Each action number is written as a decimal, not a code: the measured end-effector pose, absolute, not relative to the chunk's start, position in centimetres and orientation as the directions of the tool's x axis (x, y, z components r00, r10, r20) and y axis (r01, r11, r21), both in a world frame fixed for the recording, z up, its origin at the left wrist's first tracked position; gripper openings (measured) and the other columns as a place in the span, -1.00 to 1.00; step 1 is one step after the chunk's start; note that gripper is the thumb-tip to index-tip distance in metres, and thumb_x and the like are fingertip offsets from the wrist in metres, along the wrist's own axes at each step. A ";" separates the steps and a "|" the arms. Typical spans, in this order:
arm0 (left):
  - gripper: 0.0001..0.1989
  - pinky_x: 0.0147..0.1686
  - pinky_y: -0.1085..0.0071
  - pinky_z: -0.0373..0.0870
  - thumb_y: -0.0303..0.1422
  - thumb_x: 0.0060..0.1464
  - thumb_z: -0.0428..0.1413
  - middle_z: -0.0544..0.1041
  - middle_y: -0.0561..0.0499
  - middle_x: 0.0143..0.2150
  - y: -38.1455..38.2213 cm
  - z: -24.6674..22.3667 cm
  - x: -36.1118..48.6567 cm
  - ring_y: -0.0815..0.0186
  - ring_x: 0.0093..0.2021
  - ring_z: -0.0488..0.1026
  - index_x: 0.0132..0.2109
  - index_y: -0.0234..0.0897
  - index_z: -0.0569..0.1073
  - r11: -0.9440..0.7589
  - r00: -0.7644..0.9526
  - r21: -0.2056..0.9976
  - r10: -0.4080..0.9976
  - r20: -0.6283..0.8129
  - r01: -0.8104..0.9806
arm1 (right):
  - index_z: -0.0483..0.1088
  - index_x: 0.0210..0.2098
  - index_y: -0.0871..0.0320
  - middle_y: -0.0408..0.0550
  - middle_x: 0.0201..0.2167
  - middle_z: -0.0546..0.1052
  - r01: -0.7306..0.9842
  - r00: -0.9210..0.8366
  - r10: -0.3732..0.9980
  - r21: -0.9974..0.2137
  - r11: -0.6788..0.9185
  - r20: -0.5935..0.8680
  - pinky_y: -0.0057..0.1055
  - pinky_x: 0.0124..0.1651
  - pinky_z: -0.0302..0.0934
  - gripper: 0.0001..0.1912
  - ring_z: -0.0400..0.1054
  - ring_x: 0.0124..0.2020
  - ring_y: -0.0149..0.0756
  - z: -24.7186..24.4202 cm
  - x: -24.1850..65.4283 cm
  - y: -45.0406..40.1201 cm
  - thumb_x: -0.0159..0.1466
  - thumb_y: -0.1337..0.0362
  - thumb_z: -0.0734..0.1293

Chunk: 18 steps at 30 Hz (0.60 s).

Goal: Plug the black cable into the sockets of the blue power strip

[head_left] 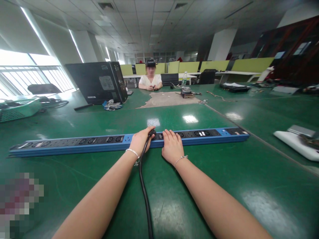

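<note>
Left hand (140,142) holds plug (153,133) at strip (157,143), long axis roughly parallel to bench's (224,166) far edge; right hand (173,146) atop, grip unclear.

The left hand (140,142) covers part of the plug (153,132), so its contact with the sockets cannot be told. The right hand (172,146) hides some sockets of the blue power strip (157,144). The black cable (143,179) and both forearms (97,196) leave through the bottom edge. The left edge cuts the green basket (21,109). At lower left, a pixelated patch (18,197) conceals something. The label (106,83) at upper left is too small for reading.
</note>
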<state>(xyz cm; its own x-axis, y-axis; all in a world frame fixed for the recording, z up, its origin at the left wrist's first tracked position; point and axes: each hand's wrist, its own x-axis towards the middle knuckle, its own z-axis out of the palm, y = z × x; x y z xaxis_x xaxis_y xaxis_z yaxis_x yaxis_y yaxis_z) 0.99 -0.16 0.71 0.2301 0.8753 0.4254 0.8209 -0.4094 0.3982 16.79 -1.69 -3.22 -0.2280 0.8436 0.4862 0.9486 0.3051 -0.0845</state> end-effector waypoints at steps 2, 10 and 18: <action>-0.64 -0.02 0.30 0.31 -0.31 0.14 -0.08 0.48 -0.01 0.01 0.2 0.5 1.5 0.24 -0.03 0.43 0.10 -0.14 0.29 -0.385 0.232 0.358 0.886 0.402 0.851 | 0.13 0.18 0.32 0.08 0.21 0.19 0.948 -0.228 0.843 -0.087 0.307 0.487 -0.17 0.22 -0.28 -0.44 -0.05 0.22 -0.14 -3.2 16.8 -1.7 0.17 0.37 0.11; -0.66 -0.04 0.18 0.26 -0.27 0.17 -0.11 0.51 -0.03 -0.04 -0.5 1.7 2.2 0.17 -0.04 0.43 0.08 -0.09 0.29 -0.343 0.270 0.154 0.892 0.363 0.927 | 0.11 0.19 0.31 0.10 0.22 0.17 0.951 -0.223 0.851 -0.087 0.298 0.476 -0.16 0.22 -0.28 -0.44 -0.06 0.23 -0.13 -3.2 16.6 -1.7 0.18 0.37 0.10; -0.69 0.01 0.14 0.18 -0.33 0.19 -0.13 0.52 -0.07 -0.06 -1.2 2.0 3.4 0.18 -0.06 0.43 0.05 -0.10 0.32 -0.299 0.241 0.114 0.901 0.361 0.947 | 0.14 0.17 0.31 0.07 0.21 0.20 0.947 -0.215 0.839 -0.105 0.305 0.500 -0.16 0.22 -0.27 -0.45 -0.05 0.22 -0.14 -3.4 16.7 -1.5 0.18 0.37 0.10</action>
